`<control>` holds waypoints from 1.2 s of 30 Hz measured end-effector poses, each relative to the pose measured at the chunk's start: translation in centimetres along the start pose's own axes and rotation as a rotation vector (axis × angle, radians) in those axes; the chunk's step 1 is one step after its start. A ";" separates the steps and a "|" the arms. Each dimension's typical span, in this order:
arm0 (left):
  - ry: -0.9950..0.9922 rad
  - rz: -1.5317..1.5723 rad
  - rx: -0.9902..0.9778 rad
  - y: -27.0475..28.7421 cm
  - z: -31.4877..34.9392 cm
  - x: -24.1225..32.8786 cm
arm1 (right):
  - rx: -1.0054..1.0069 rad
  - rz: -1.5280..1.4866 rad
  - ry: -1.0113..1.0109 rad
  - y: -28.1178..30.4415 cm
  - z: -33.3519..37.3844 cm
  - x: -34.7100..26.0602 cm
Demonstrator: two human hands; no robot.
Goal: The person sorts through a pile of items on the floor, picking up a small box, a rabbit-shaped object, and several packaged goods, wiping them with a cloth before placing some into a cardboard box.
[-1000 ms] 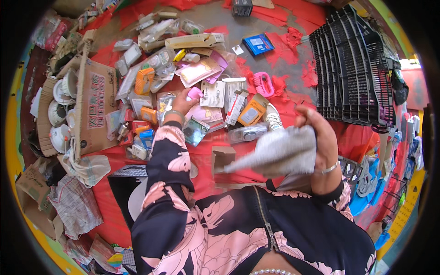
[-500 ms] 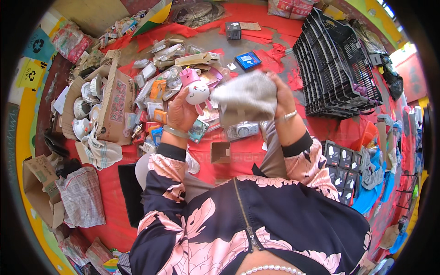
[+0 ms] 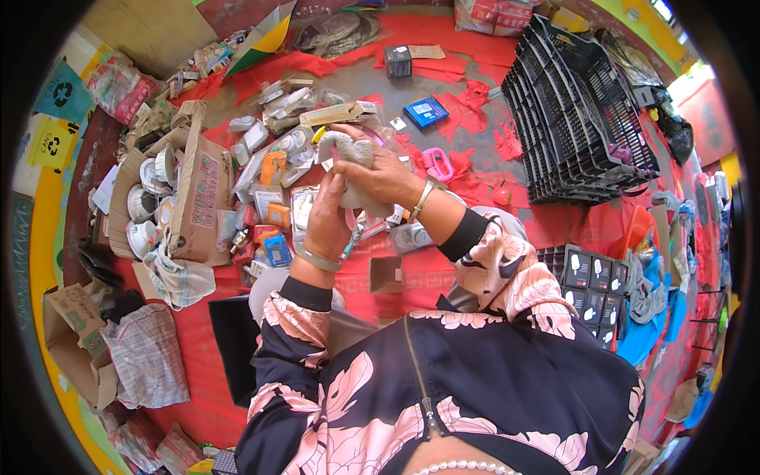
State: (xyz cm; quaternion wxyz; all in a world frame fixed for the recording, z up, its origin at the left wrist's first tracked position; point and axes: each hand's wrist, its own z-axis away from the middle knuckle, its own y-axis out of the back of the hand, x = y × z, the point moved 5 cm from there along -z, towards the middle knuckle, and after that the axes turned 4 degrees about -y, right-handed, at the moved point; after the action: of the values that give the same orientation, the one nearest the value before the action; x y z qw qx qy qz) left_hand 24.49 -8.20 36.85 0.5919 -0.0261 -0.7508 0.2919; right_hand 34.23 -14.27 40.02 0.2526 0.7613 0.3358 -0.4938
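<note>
My two hands are together above the pile of small goods, left of the middle. My right hand [image 3: 388,176] is closed on a grey cloth [image 3: 346,147], which is bunched up and wrapped over what my left hand holds. My left hand [image 3: 326,220] is closed from the near side, its thumb pointing up against the cloth. The white toy rabbit with a pink crown, seen in that hand a moment earlier, is now mostly hidden by cloth and fingers. Just beneath lie packaged small goods [image 3: 277,215] in orange, blue and clear wrapping.
A cardboard box [image 3: 207,198] of white round fixtures stands at the left. Stacked black plastic crates [image 3: 578,119] rise at the back right. Black boxes [image 3: 590,289] sit at the right, and a small open brown box [image 3: 385,274] lies before me. A pink plastic piece [image 3: 437,164] rests on the red sheeting.
My right hand has brought the grey cloth leftward onto the toy rabbit in my left hand, covering it. The pink plastic piece on the floor has come into view.
</note>
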 end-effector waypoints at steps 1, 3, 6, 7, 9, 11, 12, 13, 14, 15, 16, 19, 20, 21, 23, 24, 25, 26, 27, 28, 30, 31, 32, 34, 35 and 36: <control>-0.123 -0.288 -0.049 -1.0 0.2 1.6 | -0.033 -0.161 -0.050 0.1 0.1 0.8; 0.178 0.088 -0.035 -0.2 0.0 -0.2 | 0.048 -0.118 -0.051 1.0 0.0 1.9; 0.260 0.243 0.029 0.5 0.1 -1.1 | 0.242 -0.073 -0.042 1.2 -0.4 1.3; 0.263 0.299 0.057 1.1 0.0 -1.3 | 0.257 0.006 -0.057 1.3 -0.6 1.0; 0.255 0.407 0.120 1.8 0.0 -1.4 | 0.302 0.060 -0.119 1.5 -0.9 2.1; 0.226 0.450 0.173 2.6 -0.7 -1.6 | 0.378 0.010 -0.202 2.9 -1.6 5.2; 0.234 0.457 0.171 3.0 -0.9 -1.5 | 0.414 -0.018 -0.244 3.4 -1.7 6.4; 0.237 0.466 0.186 3.9 -0.7 -1.3 | 0.429 -0.493 -0.531 3.3 -1.5 6.9; 0.244 0.478 0.191 4.6 -0.6 -1.2 | 0.399 -0.678 -0.506 3.6 -2.0 5.8; 0.276 0.459 0.166 5.1 -0.4 -1.1 | 0.370 -0.860 -0.477 4.1 -2.6 4.7; 0.308 0.468 0.129 4.7 -0.2 -1.0 | 0.342 -1.040 -0.438 4.8 -2.9 4.1; 0.396 0.474 0.131 4.0 0.4 -1.3 | 0.127 -0.745 -0.613 3.7 -1.8 5.9; 0.416 0.488 0.091 4.0 0.5 -1.9 | 0.040 -0.602 -0.671 2.3 -1.2 5.9; 0.436 0.502 0.051 4.1 0.6 -2.5 | -0.065 -0.541 -0.577 0.4 -0.6 5.3; 0.440 0.492 0.090 5.0 0.9 -3.8 | -0.094 -0.662 -0.605 -2.3 0.5 4.3; 0.424 0.468 0.161 5.6 1.0 -4.4 | -0.097 -0.653 -0.605 -2.4 0.3 4.9; 0.440 0.481 0.096 4.2 0.8 -3.9 | -0.089 -0.643 -0.602 -1.9 0.1 6.0; 0.447 0.493 0.044 3.3 0.8 -3.2 | -0.096 -0.638 -0.604 -2.1 -0.3 5.9; 0.479 0.505 0.088 2.8 1.0 -2.9 | -0.109 -0.238 -0.485 -1.0 -0.4 5.0; 0.481 0.470 0.055 2.5 0.9 -2.6 | -0.089 -0.409 -0.572 -1.1 -0.3 5.8; 0.484 0.399 -0.011 2.1 0.8 -2.1 | -0.048 -0.757 -0.740 -1.5 -0.3 7.7; 0.437 0.352 0.080 2.0 0.8 -1.7 | 0.016 -0.945 -0.798 -1.8 -0.3 7.6; 0.389 0.305 0.171 1.5 0.9 -1.3 | 0.055 -0.977 -0.819 -1.1 0.0 6.8; 0.349 0.328 0.108 1.1 0.8 -0.8 | 0.025 -1.223 -0.677 -1.1 -0.4 6.3; 0.356 0.397 -0.046 1.1 0.7 -0.3 | 0.090 -1.234 -0.663 -0.6 -0.8 7.0; 0.361 0.465 -0.201 0.8 0.6 0.2 | 0.154 -1.245 -0.648 0.2 -1.4 8.2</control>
State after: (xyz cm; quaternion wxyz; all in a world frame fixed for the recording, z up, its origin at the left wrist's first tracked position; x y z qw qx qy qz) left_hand 23.67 -7.71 36.53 0.6274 -0.3070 -0.6328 0.3342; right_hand 37.52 -11.29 33.03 -0.0441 0.2581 0.5808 -0.7708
